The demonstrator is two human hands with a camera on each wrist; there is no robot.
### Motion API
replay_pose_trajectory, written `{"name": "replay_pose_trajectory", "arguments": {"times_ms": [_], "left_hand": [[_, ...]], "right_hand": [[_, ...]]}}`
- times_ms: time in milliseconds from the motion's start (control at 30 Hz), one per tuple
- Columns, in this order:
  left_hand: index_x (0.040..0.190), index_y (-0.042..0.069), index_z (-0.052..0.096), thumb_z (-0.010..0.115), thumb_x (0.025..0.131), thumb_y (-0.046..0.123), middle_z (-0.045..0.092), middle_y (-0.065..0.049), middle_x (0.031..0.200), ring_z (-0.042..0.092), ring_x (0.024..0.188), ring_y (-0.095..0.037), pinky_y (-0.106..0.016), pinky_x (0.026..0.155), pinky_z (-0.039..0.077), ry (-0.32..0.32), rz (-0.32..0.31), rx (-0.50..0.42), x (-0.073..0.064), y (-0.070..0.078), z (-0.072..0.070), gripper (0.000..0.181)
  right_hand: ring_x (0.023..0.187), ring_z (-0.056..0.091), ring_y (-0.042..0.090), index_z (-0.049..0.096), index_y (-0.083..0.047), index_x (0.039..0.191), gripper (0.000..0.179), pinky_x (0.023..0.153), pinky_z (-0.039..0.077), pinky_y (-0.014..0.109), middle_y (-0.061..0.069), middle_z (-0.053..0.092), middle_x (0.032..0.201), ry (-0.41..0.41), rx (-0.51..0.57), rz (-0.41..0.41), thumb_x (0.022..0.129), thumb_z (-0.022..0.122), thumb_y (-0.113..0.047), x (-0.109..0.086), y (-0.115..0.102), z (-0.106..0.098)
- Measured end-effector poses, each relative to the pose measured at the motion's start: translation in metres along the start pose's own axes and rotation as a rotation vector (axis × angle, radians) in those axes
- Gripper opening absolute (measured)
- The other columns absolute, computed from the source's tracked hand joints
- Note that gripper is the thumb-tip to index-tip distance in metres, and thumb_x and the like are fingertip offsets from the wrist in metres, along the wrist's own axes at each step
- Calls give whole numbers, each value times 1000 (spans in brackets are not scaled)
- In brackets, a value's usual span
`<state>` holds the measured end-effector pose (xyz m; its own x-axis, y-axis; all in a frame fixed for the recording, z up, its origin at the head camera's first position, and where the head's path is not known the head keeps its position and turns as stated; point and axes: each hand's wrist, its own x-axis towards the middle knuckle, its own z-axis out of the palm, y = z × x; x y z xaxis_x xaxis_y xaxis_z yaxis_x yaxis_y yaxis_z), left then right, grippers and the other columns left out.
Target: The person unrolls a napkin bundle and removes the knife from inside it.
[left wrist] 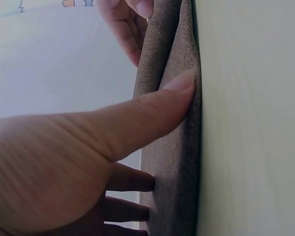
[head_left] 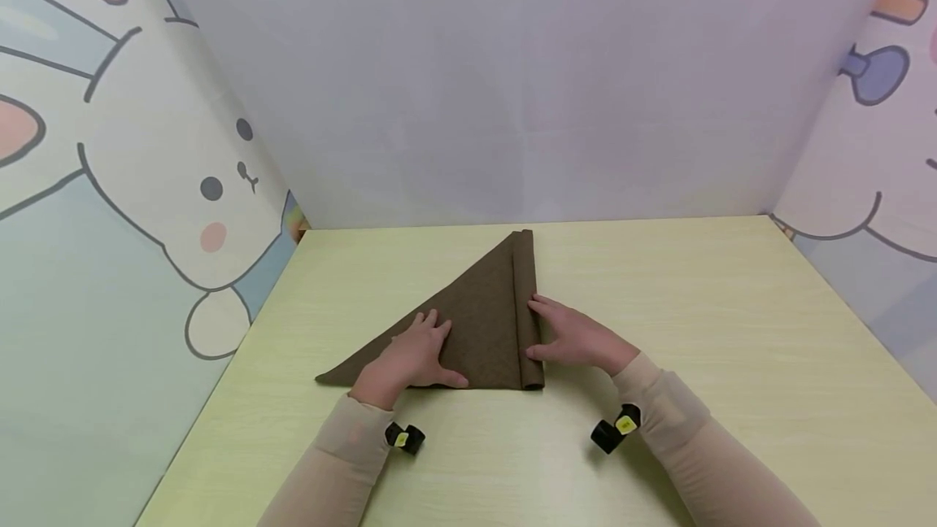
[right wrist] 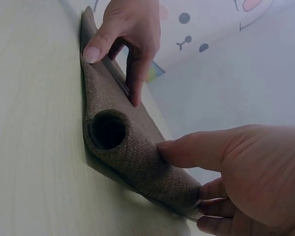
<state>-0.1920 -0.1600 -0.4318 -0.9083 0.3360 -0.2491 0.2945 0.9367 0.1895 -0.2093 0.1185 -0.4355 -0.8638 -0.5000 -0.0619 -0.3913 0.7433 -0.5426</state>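
Note:
A brown cloth (head_left: 479, 332) lies as a triangle on the table, its right side rolled into a narrow tube (head_left: 524, 307). The tube's open round end (right wrist: 108, 130) faces the right wrist camera. My left hand (head_left: 413, 354) rests on the flat part with fingers spread, its thumb near the front edge. In the left wrist view, that thumb (left wrist: 157, 110) lies across the cloth's edge. My right hand (head_left: 578, 336) touches the outer side of the tube, thumb near its front end and fingers farther back. The right thumb (right wrist: 187, 150) looks nearly straight against the roll.
The pale wooden table (head_left: 695, 307) extends around the cloth. Behind it stands a plain light wall (head_left: 512, 88); a panel with a cartoon rabbit (head_left: 168, 153) borders the left side and another printed panel (head_left: 842, 161) the right. Small black cameras sit at both wrists.

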Motion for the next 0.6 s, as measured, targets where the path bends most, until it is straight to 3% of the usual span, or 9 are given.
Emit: {"name": "replay_pose_trajectory", "arguments": {"times_ms": [267,600], "left_hand": [[144,10,30,68,66,64,15,-17,149,9,136,-35,-58,94,31,2,8,-2,-1,0,-2,103],[144,10,29,66,68,64,14,-17,149,9,136,-35,-60,93,30,-2,10,2,-1,0,-2,100]], "right_hand": [[133,25,28,28,-2,143,84,103,26,42,14,24,147,-11,10,20,80,68,-39,-1,1,-3],[133,23,29,25,-2,144,86,104,25,43,13,23,148,-35,29,38,80,68,-39,-4,1,-7]]}}
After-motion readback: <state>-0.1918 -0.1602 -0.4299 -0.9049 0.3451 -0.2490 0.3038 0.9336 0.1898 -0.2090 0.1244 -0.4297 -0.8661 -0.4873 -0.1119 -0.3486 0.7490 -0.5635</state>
